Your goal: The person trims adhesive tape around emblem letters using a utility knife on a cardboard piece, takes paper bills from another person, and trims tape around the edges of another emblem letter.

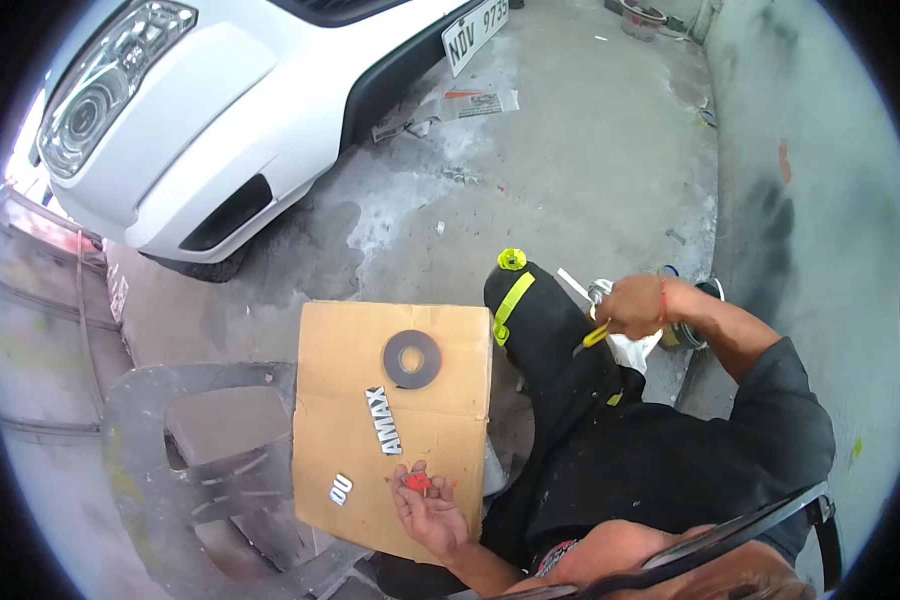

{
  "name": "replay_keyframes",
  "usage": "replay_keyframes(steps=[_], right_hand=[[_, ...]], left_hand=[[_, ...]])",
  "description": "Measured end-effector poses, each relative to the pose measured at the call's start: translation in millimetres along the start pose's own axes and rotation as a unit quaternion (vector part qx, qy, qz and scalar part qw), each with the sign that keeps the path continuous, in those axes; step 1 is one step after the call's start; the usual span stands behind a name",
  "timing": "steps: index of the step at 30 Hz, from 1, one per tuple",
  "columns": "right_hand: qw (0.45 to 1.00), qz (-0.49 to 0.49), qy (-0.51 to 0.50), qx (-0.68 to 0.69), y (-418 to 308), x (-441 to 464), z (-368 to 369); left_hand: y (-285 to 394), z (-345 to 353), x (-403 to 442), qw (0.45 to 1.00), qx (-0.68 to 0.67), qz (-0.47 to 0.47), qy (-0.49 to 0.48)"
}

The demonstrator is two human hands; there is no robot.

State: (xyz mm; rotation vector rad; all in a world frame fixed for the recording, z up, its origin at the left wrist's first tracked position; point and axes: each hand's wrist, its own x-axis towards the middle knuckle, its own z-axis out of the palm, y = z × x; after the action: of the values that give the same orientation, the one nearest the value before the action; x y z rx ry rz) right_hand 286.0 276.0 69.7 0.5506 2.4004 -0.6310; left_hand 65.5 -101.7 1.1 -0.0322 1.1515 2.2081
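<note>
My left hand is palm up over the cardboard, its fingers curled round a small red piece whose kind I cannot make out. In my right hand, raised over my leg, is a yellow utility knife with its blade end pointing down and left. On the cardboard sheet lies a roll of dark tape. Below it sit silver emblem letters reading AMAX. Another pair of letters, OU, rests further down and left, beside my left hand.
A dark plastic chair stands left of and under the cardboard. The white car's bumper is at the upper left. Cans stand behind my right hand, near the wall. Newspaper lies on the concrete floor.
</note>
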Motion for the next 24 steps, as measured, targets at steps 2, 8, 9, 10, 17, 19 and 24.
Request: replay_keyframes(steps=[2, 8, 9, 10, 17, 19, 24], right_hand=[[0.998, 0.045, 0.053, 0.009, -1.4, -21.5, -10.0], [0.960, -0.170, 0.113, 0.189, -18.5, -18.2, 0.9], [0.953, -0.200, 0.118, 0.194, -26.8, -9.0, 13.3], [0.943, -0.244, 0.112, 0.196, -26.3, 8.9, 26.2], [0.911, -0.326, 0.075, 0.240, -58.1, -0.6, 82.6], [0.907, -0.323, 0.092, 0.256, -56.4, -19.7, 82.9], [0.909, -0.294, 0.150, 0.253, -44.9, -53.7, 86.8]], left_hand=[[2.1, 11.4, 1.3, 1.000, -0.008, -0.017, -0.022], [2.3, 39.8, -6.6, 0.998, -0.020, -0.042, 0.042], [-2.7, 31.2, -5.9, 0.998, 0.062, -0.002, 0.003], [-13.4, 31.7, -12.9, 0.988, 0.145, 0.048, -0.019], [-56.8, 68.6, -43.9, 0.993, 0.114, 0.029, 0.013], [-73.9, 82.8, -51.6, 0.995, 0.097, 0.010, -0.030], [-98.7, 97.4, -59.5, 0.992, 0.088, 0.011, -0.093]])
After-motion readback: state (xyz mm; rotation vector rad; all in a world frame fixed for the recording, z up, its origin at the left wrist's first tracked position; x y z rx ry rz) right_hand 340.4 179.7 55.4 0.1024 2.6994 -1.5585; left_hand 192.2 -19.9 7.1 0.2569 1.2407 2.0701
